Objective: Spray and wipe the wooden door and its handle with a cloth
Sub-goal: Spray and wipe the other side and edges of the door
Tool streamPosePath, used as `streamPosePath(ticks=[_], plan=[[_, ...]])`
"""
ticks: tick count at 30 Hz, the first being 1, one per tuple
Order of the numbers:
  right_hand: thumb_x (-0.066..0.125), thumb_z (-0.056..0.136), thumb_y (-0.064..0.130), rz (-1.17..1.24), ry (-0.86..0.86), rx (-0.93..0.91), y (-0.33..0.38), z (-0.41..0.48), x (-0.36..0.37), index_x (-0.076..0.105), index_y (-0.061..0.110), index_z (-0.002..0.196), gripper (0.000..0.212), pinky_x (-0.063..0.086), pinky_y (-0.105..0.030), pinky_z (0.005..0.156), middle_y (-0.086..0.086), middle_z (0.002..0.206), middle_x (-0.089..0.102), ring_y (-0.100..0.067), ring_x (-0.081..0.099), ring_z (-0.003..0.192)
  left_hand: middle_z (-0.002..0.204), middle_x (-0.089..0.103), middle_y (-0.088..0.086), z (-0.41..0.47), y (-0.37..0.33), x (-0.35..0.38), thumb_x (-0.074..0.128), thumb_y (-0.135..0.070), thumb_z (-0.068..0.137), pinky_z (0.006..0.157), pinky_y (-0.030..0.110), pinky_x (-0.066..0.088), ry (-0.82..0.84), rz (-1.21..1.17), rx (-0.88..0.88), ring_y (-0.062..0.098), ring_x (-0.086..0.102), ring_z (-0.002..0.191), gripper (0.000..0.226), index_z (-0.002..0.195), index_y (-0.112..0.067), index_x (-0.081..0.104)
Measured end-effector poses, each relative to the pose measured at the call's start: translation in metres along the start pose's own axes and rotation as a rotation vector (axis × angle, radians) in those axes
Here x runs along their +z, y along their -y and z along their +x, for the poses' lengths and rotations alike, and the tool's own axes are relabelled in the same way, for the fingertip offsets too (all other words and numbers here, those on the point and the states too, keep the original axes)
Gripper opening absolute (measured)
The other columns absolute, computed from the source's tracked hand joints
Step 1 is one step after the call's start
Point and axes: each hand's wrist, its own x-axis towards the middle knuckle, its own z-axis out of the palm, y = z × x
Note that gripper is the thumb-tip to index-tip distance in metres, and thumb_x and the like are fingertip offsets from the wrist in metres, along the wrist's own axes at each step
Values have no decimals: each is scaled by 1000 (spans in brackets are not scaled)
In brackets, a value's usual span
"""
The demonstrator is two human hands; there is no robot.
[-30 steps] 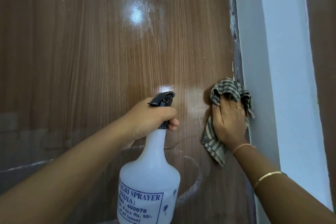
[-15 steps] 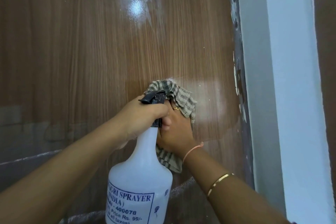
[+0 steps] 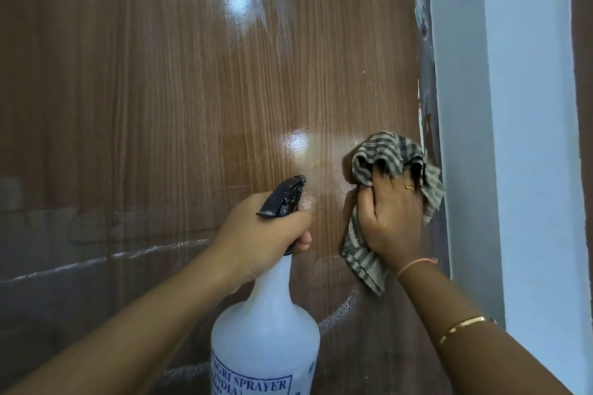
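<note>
The left hand (image 3: 266, 234) is curled tight around the thin neck of a spray bottle (image 3: 266, 333). The bottle is white, with blue letters on its label. Its black top (image 3: 284, 197) sticks up out of the fist and points at the door (image 3: 128, 90). The fat part of the bottle hangs below the hand and hides some of the door behind it.

The door is brown wood with long stripes, and it fills the space in front of both hands. A thin white line (image 3: 96, 261) runs across it to the left of the left hand. A shiny spot (image 3: 296, 143) glows on the wood just above the left hand, between the two hands.

The right hand (image 3: 391, 218) is just beside the left one. It presses a cloth (image 3: 388, 154) flat on the door. The fingers are bent over the bunched cloth and hold it. The cloth has grey and cream stripes. It puffs up above the fingers and hangs down under the palm. There is a ring (image 3: 409, 187) on one finger, a pink thread (image 3: 415, 264) on the wrist and a gold bangle (image 3: 462, 329) lower on the arm.

The cloth touches the door's worn edge (image 3: 428, 90). Just past the right hand stands a white wall (image 3: 519, 138).
</note>
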Motion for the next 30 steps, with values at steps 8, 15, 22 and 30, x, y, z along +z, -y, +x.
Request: streamPosePath(ticks=[8, 15, 22, 30], plan=[[37, 83, 31, -42, -5, 75, 71, -25, 26, 62, 11, 116, 46, 24, -50, 102, -15, 115, 64, -39, 50, 118, 71, 71, 2, -30, 9, -33, 56, -27, 66, 85, 35, 51, -90, 22, -28, 19, 70, 81, 18, 73, -12, 64], [41, 84, 27, 69, 78, -391, 94, -23, 29, 62, 9, 99, 32, 48, -37, 65, -10, 95, 60, -28, 56, 84, 66, 73, -4, -34, 25, -76, 63, -36, 45, 77, 35, 47, -113, -27, -103, 11, 72, 73, 14, 56, -33, 71], [32, 88, 30, -42, -150, 191, 91, -8, 33, 58, 8, 121, 47, 16, -57, 111, -16, 126, 58, -37, 41, 128, 50, 65, -2, -50, 47, -127, 68, -29, 63, 88, 48, 52, -29, 123, -223, 23, 66, 67, 15, 54, -18, 65], [44, 81, 28, -39, -69, 146, 225, -54, 78, 66, 7, 105, 39, 31, -62, 100, -23, 105, 64, -42, 56, 106, 58, 67, 4, -106, 47, -206, 61, -44, 49, 92, 59, 49, -96, 96, -118, 29, 70, 73, 21, 51, -24, 68]])
